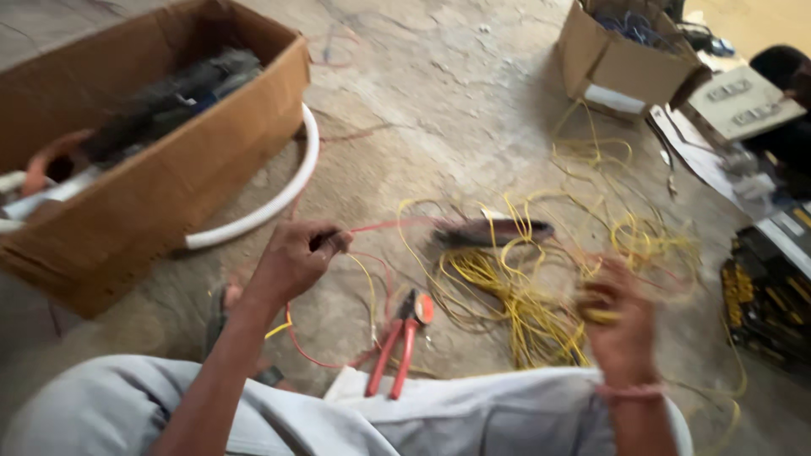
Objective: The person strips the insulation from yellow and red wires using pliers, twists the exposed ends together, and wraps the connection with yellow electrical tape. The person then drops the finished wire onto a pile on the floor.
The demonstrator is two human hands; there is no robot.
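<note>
On the floor, left hand point(296, 257) pinches red wire point(384, 226); right hand point(621, 317), blurred, grips yellow wire point(515, 308): light, limp, tangle-prone, best held near ends.

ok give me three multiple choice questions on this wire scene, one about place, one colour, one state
1. Where do the pliers lie?
A. in the big cardboard box
B. on the floor between the two hands
C. in the right hand

2. What colour is the large wire tangle?
A. yellow
B. blue
C. green

3. What is the left hand doing?
A. lying flat and open
B. pinching a red wire
C. gripping the pliers

Key: 1 B, they rest on the concrete by the knees; 2 A, the heap by the right hand is yellow; 3 B, the fingers close on the red strand.
</note>
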